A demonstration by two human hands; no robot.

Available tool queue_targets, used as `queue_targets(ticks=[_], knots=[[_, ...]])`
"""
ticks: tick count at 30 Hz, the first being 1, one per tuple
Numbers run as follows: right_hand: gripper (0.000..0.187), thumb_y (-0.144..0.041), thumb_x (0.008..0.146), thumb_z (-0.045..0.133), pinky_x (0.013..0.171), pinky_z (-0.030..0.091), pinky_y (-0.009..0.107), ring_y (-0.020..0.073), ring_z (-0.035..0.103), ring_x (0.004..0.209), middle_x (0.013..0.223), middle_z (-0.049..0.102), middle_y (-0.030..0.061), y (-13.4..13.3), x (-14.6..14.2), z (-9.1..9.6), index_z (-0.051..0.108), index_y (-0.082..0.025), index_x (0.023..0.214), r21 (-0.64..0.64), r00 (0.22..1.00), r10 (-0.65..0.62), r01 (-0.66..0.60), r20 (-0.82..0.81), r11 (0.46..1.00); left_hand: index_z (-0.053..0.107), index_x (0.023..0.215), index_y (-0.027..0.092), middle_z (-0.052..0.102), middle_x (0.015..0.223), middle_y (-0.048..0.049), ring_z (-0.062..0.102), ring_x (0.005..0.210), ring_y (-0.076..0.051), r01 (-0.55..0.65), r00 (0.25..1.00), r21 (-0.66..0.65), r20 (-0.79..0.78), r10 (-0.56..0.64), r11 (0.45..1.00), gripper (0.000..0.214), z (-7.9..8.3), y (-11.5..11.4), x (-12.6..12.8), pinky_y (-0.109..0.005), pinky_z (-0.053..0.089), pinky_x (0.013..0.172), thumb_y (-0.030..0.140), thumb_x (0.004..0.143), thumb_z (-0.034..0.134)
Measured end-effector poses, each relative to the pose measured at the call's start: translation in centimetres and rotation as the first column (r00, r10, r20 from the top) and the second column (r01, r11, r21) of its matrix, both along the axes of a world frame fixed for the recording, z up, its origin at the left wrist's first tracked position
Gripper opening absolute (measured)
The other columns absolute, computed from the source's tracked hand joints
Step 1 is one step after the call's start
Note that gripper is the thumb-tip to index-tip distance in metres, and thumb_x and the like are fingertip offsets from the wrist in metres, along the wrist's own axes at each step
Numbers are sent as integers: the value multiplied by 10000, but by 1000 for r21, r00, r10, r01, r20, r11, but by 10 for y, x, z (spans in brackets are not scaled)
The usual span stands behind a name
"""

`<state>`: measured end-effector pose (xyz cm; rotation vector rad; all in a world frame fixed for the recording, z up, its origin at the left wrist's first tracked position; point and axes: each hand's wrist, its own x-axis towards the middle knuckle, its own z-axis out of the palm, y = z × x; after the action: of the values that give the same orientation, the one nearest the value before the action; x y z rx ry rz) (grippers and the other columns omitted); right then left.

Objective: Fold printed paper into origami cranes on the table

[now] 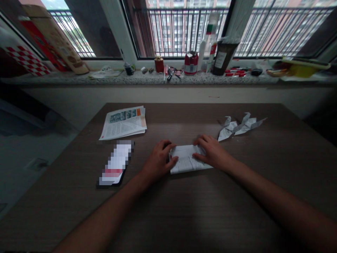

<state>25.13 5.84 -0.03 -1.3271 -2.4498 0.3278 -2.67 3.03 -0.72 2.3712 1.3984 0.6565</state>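
Observation:
A folded sheet of printed paper (185, 163) lies on the table in front of me, with a long straight edge towards me. At its left end, my left hand (159, 158) holds the paper, thumb on top and fingers bent at the far corner. My right hand (212, 151) grips the right part, its thumb and fingertips pressed on the paper and covering that end. Beyond my right hand stand folded paper cranes (234, 128) made of printed paper. To the left of my left hand lies a phone (116, 163) with a lit, blurred-out screen.
A stack of printed sheets (123, 123) lies at the back left of the brown table (168, 218). Along the granite windowsill (105, 80) stand a red can (191, 63), a bottle (204, 52), a dark cup (223, 58) and small items. A tall box (52, 38) leans at the left.

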Motion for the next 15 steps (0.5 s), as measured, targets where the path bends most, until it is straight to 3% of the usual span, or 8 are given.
queue_targets(ticks=[7,15], knots=[[363,-341,890,755,953,499,492,324,598,1118,1183,609,132,-2,-1,-1,618,-216,1203,-6,1000,-6,6,-12,1000,599,1230,223,547,1361,-107,517,1305,-305,26,996,-26,87,-24,999,315,2,1,1,-493,455,1110,262,931,689],[309,-344,932,687,974,485,514,335,581,1163,1235,611,137,-8,-2,-4,603,-227,1206,3,999,30,-30,-45,1000,617,1164,214,672,1117,-75,635,1041,-264,1,981,-147,193,28,989,260,8,-1,2,-430,538,929,206,911,677]])
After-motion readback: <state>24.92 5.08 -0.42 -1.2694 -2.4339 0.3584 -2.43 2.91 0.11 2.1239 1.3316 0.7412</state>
